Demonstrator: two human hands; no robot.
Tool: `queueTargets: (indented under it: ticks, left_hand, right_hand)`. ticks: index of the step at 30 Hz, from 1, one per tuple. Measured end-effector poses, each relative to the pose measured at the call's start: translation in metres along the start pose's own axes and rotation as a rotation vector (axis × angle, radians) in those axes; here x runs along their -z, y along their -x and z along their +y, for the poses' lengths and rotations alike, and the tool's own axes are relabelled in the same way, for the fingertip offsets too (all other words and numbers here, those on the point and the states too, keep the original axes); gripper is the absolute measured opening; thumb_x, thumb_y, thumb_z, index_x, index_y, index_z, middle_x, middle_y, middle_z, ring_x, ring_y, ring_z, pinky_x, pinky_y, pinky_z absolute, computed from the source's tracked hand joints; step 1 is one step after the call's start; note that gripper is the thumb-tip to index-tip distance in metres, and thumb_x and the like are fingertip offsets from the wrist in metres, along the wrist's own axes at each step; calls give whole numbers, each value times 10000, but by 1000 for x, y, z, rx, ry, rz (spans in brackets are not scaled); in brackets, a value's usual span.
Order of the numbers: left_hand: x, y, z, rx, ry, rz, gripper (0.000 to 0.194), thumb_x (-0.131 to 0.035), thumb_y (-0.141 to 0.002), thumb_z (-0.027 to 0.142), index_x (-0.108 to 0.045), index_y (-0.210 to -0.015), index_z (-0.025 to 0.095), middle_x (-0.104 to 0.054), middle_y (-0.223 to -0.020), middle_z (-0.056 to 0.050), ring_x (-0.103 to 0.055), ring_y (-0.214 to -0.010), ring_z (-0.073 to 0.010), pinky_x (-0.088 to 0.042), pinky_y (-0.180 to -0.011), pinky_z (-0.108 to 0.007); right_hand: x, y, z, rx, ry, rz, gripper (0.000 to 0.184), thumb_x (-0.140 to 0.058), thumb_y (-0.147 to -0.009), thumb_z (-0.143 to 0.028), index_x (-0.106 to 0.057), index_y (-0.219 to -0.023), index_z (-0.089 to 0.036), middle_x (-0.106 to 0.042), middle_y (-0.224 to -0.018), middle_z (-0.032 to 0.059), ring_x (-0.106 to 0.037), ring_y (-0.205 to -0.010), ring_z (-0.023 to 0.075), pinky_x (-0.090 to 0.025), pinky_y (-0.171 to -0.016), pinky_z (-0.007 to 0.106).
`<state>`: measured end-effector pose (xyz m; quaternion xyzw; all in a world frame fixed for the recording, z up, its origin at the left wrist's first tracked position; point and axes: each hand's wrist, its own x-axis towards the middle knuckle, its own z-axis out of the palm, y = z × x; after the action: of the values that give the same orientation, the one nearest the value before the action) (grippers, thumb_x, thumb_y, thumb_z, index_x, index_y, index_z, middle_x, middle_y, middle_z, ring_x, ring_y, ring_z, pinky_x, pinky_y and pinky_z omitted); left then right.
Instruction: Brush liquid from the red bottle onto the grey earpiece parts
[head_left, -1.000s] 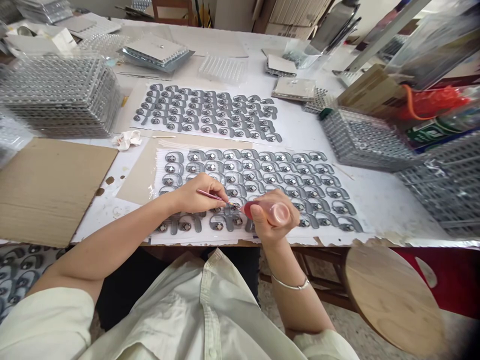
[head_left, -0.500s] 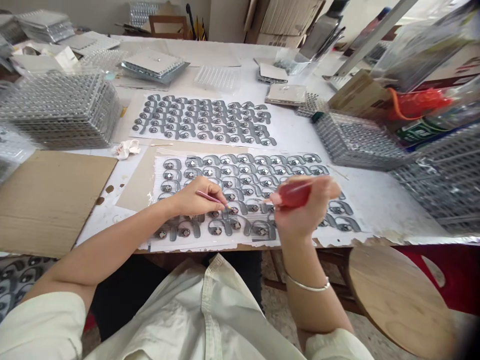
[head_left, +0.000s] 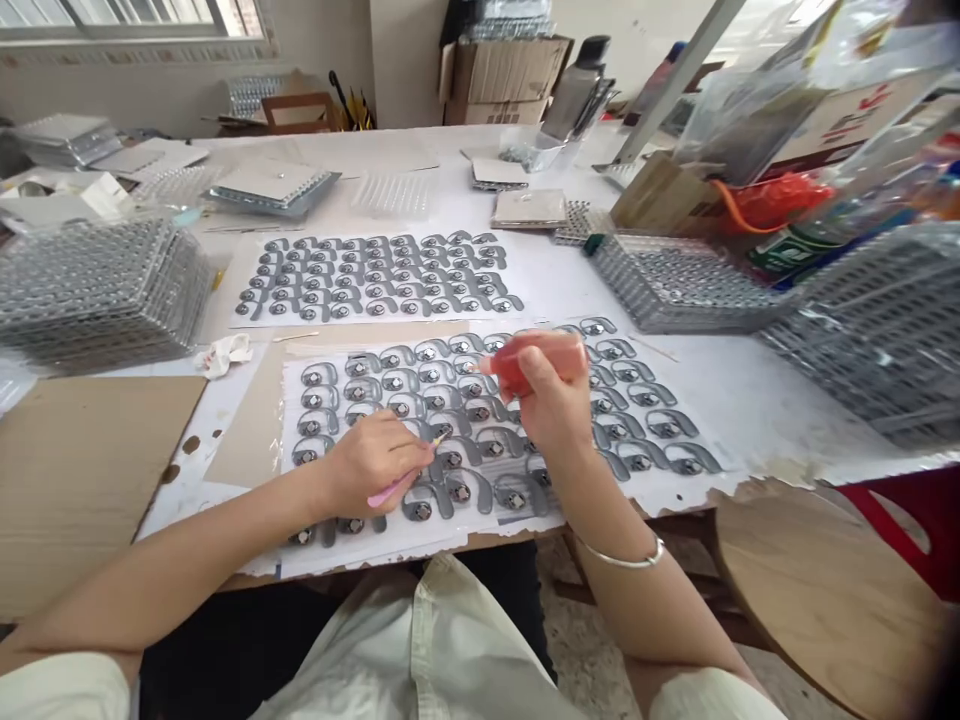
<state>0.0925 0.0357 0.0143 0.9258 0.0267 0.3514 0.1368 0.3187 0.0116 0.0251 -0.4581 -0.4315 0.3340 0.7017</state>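
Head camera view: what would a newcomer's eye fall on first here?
Probably the red bottle, held in the right hand above rows of grey hook-shaped pieces. Next comes the slim pink tool in the left hand, its tip close to one piece. A tall tray stack at the left also stands out.

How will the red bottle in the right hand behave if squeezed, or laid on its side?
The red bottle would probably give under a squeeze, since it looks like soft plastic. It seems fairly light, as the right hand alone holds it up. Its rounded body suggests it could roll if laid on its side.
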Motion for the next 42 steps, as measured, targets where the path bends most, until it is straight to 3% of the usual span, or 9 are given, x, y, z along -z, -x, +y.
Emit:
queueTargets:
  ticks: [3,6,8,15,28,42]
  left_hand:
    - [-3,1,3,-33,-89,-4,106,-557,-820,44,-597,-870,129,-722,-762,-100,-658,-640,-163,-430,-572,-284]
    - [-5,1,4,-27,-175,10,88,-542,-841,59,-595,-829,128,-707,-743,-89,-641,-642,-150,-414,-569,-273]
    - [-6,2,5,-22,-218,7,109,-518,-856,65,-591,-802,125,-696,-736,-81,-631,-649,-144,-410,-574,-270]
    - [-11,4,7,-39,-369,-52,226,-500,-857,80,-557,-647,141,-645,-643,-57,-513,-535,-141,-366,-540,-295]
    - [-17,2,14,-93,-448,-52,243,-514,-852,61,-558,-623,130,-613,-598,-59,-481,-491,-141,-358,-531,-302]
    - [-14,1,14,-95,-438,-48,267,-476,-861,63,-580,-623,126,-622,-602,-74,-465,-485,-145,-348,-519,-301]
  right_hand:
    - [2,9,5,130,145,33,301,-732,-723,-462,-621,-825,-201,-635,-696,-2,-568,-493,114,-395,-356,231]
    - [1,14,8,316,269,45,256,-680,-783,-445,-638,-739,-196,-630,-730,14,-601,-628,138,-493,-550,294]
    - [-1,16,8,417,322,32,256,-661,-804,-425,-626,-701,-193,-626,-720,23,-601,-683,155,-497,-627,322]
    - [-15,19,4,543,474,-175,126,-684,-785,-279,-606,-737,-193,-591,-669,16,-547,-584,137,-463,-546,308]
    - [-20,19,5,516,516,-326,156,-683,-776,-192,-546,-701,-194,-578,-651,-7,-535,-584,117,-457,-560,290]
    - [-21,18,7,603,502,-332,156,-690,-762,-137,-547,-748,-197,-566,-659,-10,-530,-596,117,-450,-553,283]
